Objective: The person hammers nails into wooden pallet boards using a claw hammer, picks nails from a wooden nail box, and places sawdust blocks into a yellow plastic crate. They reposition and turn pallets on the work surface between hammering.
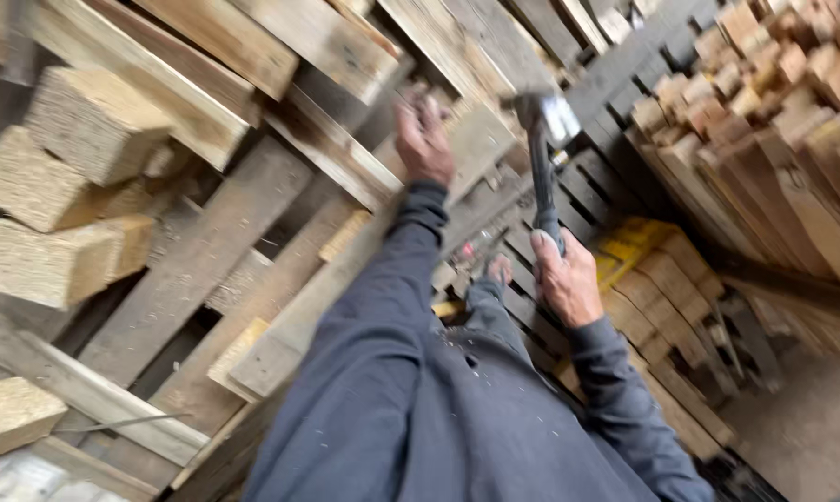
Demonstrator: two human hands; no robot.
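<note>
Hammer [542, 139] raised in my right hand [566, 282]'s closed grip; left hand [423, 139] presses flat on the pallet board [345, 270], still unfastened, I judge.

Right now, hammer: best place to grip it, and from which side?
Judging by its pose, low on the dark handle, from below. The hammer stands roughly upright, metal head at top, and the right hand already wraps the handle's bottom end. The left hand rests on a plank beside the head, so that side looks crowded.
</note>
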